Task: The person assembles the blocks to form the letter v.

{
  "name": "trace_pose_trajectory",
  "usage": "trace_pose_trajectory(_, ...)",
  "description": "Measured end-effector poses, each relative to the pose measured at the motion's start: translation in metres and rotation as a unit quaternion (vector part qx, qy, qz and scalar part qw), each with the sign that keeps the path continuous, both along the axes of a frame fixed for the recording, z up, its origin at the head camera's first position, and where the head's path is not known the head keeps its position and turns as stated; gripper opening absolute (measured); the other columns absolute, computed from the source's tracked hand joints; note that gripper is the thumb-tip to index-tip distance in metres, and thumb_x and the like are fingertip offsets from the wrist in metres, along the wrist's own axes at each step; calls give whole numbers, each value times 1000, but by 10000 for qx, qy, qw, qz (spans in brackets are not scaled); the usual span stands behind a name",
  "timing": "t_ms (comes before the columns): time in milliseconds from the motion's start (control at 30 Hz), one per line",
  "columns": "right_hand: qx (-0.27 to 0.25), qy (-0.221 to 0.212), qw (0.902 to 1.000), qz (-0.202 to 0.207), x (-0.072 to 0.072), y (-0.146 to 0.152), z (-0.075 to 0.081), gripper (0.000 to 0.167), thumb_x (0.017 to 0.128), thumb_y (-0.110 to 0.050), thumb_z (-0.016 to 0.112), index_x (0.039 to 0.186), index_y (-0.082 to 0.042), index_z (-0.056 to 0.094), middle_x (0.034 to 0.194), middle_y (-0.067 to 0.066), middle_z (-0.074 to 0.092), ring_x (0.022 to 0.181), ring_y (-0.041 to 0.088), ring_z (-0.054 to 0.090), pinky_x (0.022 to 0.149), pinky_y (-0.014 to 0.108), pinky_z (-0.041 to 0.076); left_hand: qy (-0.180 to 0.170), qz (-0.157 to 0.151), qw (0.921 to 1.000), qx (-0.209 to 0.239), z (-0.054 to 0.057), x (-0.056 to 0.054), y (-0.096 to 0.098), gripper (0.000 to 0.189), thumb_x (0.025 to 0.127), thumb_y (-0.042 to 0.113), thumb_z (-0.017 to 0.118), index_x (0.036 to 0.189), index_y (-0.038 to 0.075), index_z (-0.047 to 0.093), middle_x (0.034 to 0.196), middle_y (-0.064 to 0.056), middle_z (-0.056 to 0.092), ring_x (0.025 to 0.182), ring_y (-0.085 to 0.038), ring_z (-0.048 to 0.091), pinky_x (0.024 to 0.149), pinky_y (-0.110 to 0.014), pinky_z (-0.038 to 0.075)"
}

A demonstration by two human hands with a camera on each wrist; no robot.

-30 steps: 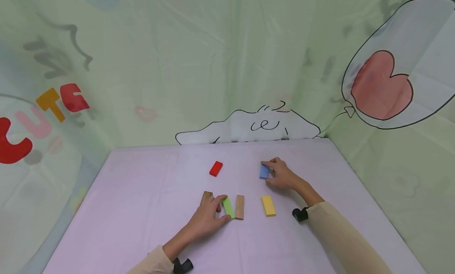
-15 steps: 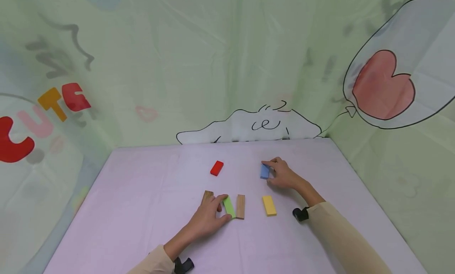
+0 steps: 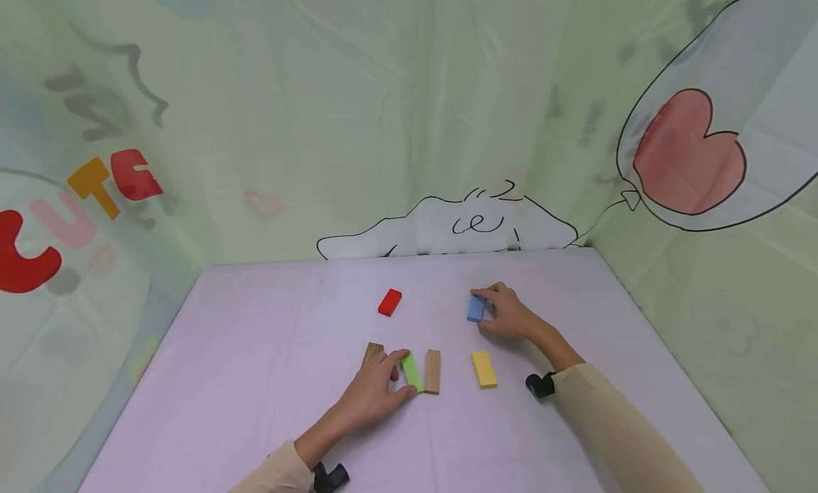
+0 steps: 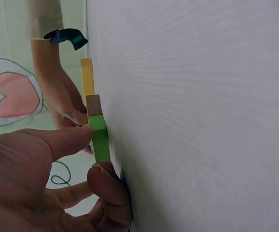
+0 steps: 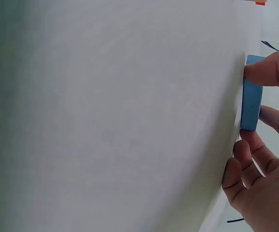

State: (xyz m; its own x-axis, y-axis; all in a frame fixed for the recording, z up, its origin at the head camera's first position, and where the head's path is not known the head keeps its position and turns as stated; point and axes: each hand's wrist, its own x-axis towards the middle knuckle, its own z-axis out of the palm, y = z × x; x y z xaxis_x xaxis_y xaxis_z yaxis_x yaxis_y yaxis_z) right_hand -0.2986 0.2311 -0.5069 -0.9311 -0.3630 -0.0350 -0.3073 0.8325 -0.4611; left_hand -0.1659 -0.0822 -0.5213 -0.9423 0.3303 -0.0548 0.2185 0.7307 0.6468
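Observation:
In the head view, my left hand (image 3: 375, 390) pinches a green wooden block (image 3: 412, 372) lengthwise, thumb at its near end and a finger at its far end. The block lies on the table. A plain wooden block (image 3: 432, 371) stands close to its right, and a darker brown block (image 3: 372, 352) is partly hidden behind the left hand. Farther back on the right, my right hand (image 3: 508, 315) holds a blue block (image 3: 475, 308) between thumb and fingers. The right wrist view shows the thumb on one side of this blue block (image 5: 252, 99) and fingers around its other end.
A red block (image 3: 390, 302) lies at the back of the table (image 3: 255, 351), left of the blue one. Nearer the front, a yellow block (image 3: 484, 370) lies below the right hand. A printed curtain (image 3: 307, 123) rises behind the table's back edge.
The blue block has turned very slightly in the right hand. Left hand, green block and the other blocks stay where they were.

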Motion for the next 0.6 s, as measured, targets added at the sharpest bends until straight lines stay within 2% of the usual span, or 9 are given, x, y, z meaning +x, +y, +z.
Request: trace_pose_trajectory(600, -167, 39, 9998, -48, 2, 0, -3, 66, 86, -14, 83, 146, -2, 59, 127, 25, 56, 112, 34, 56, 99, 54, 52, 25, -34, 10000, 12, 1, 0, 0, 64, 94, 33, 79, 151, 13, 56, 99, 2, 57, 77, -8, 45, 64, -22, 38)
